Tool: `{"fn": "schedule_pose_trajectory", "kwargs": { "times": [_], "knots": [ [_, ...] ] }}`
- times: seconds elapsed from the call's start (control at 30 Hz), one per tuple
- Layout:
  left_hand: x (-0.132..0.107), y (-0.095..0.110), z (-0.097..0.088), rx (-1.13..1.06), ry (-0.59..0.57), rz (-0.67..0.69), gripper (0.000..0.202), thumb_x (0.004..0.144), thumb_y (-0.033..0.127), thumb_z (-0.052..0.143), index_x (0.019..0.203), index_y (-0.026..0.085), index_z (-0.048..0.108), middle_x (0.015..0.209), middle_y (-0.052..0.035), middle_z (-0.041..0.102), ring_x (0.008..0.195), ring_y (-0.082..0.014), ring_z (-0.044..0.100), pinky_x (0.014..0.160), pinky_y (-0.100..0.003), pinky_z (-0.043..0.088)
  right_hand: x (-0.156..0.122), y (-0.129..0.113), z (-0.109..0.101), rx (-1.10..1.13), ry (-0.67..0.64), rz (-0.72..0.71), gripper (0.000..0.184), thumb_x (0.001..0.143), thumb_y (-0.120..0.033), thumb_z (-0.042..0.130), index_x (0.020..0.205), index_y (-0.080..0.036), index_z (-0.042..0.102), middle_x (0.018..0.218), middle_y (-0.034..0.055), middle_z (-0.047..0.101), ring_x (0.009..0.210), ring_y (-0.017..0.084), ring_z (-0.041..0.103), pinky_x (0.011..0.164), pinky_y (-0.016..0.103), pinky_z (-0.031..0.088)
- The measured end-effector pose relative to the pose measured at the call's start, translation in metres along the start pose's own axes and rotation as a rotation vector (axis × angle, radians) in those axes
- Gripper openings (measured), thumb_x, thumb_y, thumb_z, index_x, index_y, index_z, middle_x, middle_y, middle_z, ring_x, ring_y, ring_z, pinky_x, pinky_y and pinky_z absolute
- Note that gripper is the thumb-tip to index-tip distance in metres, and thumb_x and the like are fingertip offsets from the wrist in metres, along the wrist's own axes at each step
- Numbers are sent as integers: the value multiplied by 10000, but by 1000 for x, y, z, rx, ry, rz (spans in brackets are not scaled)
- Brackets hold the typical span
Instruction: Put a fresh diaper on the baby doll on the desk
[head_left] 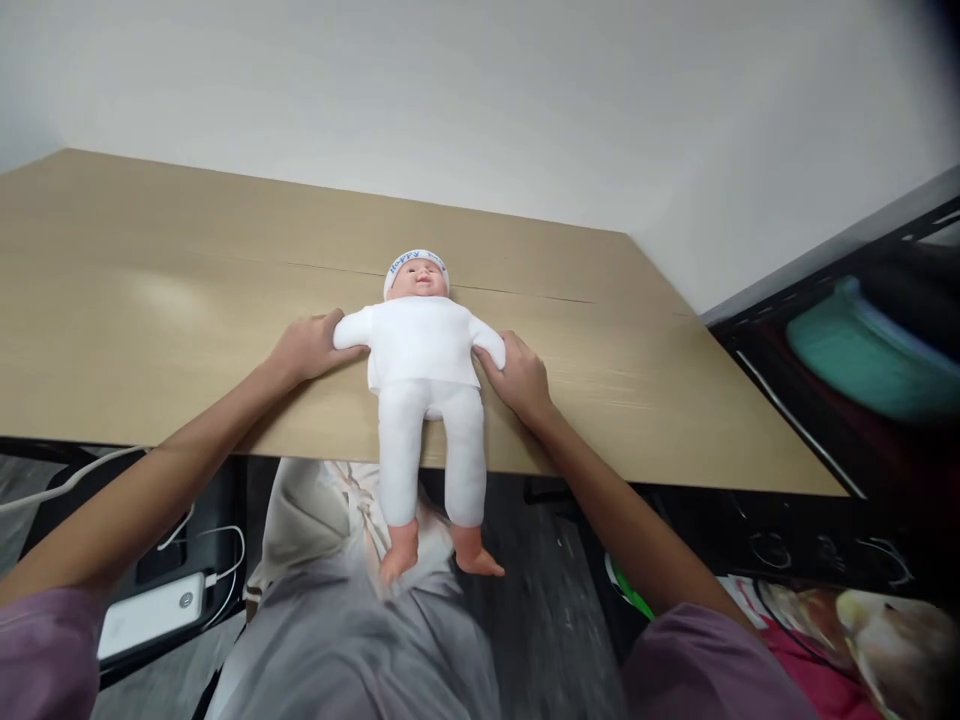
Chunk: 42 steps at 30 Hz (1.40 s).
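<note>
Doll [427, 388] face-up, legs over table [187, 350] edge at 6 o'clock. Left hand [309, 346] clasped on doll's arm at 9, right hand [523, 378] likewise at 3. Cap [415, 259], top [424, 335], trousers [466, 450] already on; feet [400, 548] bare.

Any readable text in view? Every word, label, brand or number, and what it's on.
"Happy": blue lettering on the baby doll's white hat.
Second blue word, same hat: too blurred and turned to read.
White power bank: round dark spot, no readable text.
Nothing else legible.
</note>
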<state>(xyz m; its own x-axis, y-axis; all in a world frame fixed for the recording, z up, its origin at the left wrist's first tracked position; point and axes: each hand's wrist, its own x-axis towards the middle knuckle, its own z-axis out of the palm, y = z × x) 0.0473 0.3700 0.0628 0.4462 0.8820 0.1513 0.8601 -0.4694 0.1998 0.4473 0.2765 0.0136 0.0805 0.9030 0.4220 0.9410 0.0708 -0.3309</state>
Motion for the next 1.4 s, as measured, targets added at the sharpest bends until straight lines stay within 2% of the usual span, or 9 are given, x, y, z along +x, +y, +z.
{"fn": "schedule_pose_trajectory", "kwargs": {
  "times": [0.2,0.43,0.57,0.67,0.8,0.97,1.1,1.2,1.4],
  "knots": [
    [66,-36,11,60,93,-27,838,931,938,492,1227,184,709,1071,-213,842,995,-450,791,808,-442,509,66,14,33,-4,26,-37,895,1071,-942,281,1257,-181,715,1125,200,811,988,387,752,823,451,559],
    [149,-72,21,27,221,-18,795,884,909,567,1170,189,748,1019,-182,830,1019,-441,781,970,-505,509,145,27,63,27,57,-52,910,1050,-966,324,1295,-183,718,1179,197,820,1023,389,753,875,477,583],
    [189,-84,30,92,296,-26,795,897,922,552,1137,191,754,1023,-183,810,1058,-435,761,1075,-555,450,187,38,81,44,102,-47,887,1043,-968,367,1284,-188,712,1187,193,815,1054,385,744,926,500,598],
    [209,-87,35,85,321,-33,753,918,921,555,1132,221,728,1017,-159,790,1099,-433,727,1124,-582,390,213,49,91,33,99,-46,911,1031,-983,363,1296,-181,705,1203,203,806,1082,400,741,964,539,603],
    [218,-91,36,5,331,-23,724,918,903,595,1176,234,692,1108,-161,759,1238,-457,647,1171,-598,326,235,64,97,18,45,-110,931,1003,-999,417,1360,-181,681,1265,213,794,1137,416,735,986,565,608],
    [219,-101,34,7,339,-9,812,869,965,618,1212,232,676,1179,-174,751,1284,-473,603,1178,-600,308,238,71,94,38,-3,-184,916,1003,-963,497,1452,-177,639,1356,215,769,1217,431,720,1007,566,608],
    [217,-104,36,24,338,-42,849,850,989,620,1212,223,677,1203,-193,758,1265,-477,616,1149,-585,339,232,70,92,40,-23,-238,848,1065,-879,479,1499,-164,623,1421,222,742,1271,424,685,1099,590,568],
    [209,-102,38,12,350,-74,847,857,956,649,1265,213,679,1290,-220,742,1292,-493,612,1136,-588,363,225,72,91,-12,-8,-228,800,1088,-794,519,1559,-153,604,1453,238,712,1303,436,636,1160,642,511],
    [177,-94,34,-63,451,-114,860,881,792,732,1511,223,590,1599,-264,595,1460,-516,491,1140,-609,423,189,68,83,1,94,-199,875,1084,-665,584,1760,-147,379,1650,259,559,1512,431,486,1260,668,433]
  ]
}}
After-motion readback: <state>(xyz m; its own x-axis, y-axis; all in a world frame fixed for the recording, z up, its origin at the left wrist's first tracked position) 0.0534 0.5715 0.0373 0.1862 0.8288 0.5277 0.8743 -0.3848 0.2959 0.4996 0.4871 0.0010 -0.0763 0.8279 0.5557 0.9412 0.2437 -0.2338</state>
